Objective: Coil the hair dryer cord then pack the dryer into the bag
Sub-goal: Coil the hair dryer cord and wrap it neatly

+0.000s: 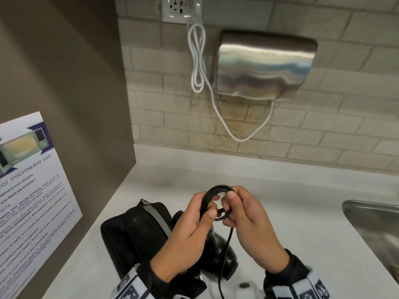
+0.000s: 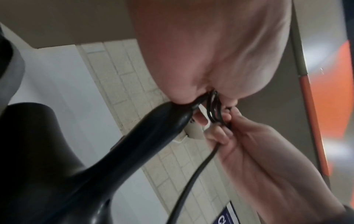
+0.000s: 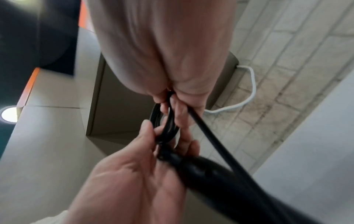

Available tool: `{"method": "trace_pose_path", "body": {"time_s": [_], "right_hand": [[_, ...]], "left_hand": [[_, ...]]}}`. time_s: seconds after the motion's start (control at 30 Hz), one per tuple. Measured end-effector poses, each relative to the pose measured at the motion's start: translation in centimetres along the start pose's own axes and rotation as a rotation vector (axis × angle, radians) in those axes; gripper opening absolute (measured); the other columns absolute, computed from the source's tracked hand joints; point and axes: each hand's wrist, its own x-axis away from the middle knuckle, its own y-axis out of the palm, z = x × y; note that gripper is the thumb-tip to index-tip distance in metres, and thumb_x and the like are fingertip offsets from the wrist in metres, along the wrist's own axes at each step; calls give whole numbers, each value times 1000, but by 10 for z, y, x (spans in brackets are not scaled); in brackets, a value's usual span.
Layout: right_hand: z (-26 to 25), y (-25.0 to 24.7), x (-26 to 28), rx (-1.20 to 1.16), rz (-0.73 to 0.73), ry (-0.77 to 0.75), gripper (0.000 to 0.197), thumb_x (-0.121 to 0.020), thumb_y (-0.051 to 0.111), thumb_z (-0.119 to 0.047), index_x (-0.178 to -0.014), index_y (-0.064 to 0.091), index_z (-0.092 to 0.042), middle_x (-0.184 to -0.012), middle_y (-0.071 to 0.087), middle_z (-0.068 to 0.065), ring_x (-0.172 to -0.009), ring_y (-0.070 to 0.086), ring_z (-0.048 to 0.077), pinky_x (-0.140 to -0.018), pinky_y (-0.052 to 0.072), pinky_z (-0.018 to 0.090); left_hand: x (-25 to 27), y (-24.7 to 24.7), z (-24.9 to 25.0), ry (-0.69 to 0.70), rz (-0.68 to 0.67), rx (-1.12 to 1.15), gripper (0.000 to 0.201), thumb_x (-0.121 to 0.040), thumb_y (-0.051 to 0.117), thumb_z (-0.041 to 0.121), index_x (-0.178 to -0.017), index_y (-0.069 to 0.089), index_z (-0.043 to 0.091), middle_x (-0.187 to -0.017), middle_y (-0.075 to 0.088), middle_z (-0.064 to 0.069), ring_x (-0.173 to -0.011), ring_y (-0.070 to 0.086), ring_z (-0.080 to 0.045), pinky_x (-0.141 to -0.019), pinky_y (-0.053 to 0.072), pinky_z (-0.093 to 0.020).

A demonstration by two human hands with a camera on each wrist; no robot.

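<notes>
At the far left a printed microwave-use notice (image 1: 32, 190) hangs on the brown side panel. Next along, the soft black zip bag (image 1: 133, 231) lies on the white countertop (image 1: 280, 212), and nothing of the dryer is inside it yet. The left hand (image 1: 183, 234) has its thumb and fingers curled tight on the left side of the small black cord coil (image 1: 216, 201), and in the wrist views the same hand also seems to keep the top of the handle of the glossy black plastic hair dryer (image 1: 224, 264), though blur leaves that grip uncertain. The dryer hangs below the two hands, above the counter. The right hand (image 1: 252, 225) pinches the coil's right side, fingers closed together on the strands, with a loose length of cord (image 1: 224, 255) dropping from it out of view. So several loops are made, some cord is left to wind, and packing has not begun. Furthest right sits the steel sink (image 1: 375, 223).
</notes>
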Motion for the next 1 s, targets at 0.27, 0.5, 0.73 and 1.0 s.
{"method": "trace_pose_path", "body": {"time_s": [0.27,0.5,0.73,1.0], "right_hand": [[4,7,6,-292,83,120,28,-97,44,-27,-89,55,-3,-75,55,3,-53,35,10,-49,33,26],[21,-10,22,-99,151,123,25,-85,62,-31,-109,57,-28,-86,64,-1,-51,48,18,-52,45,39],[11,-30,44,486,232,-282,20,-90,62,-12,-95,69,-30,-83,63,-11,-65,58,6,-63,45,12],[-19,-50,-19,597,299,-453,17,-90,63,1,-96,71,-12,-90,67,-4,-79,58,2,-71,44,14]], "left_hand": [[-4,18,-3,8,230,-108,23,-103,35,39,-112,56,42,-72,54,-5,-63,49,-9,-61,44,-19],[-8,15,-4,3,278,-246,27,-102,34,31,-123,51,29,-103,62,24,-93,60,-1,-79,44,-9],[-11,5,-4,55,247,-246,16,-103,32,43,-117,40,42,-89,54,-1,-75,52,-24,-70,45,-30],[-6,13,-8,122,20,-244,21,-96,30,58,-107,45,48,-77,50,-6,-68,48,-29,-65,42,-43]]}}
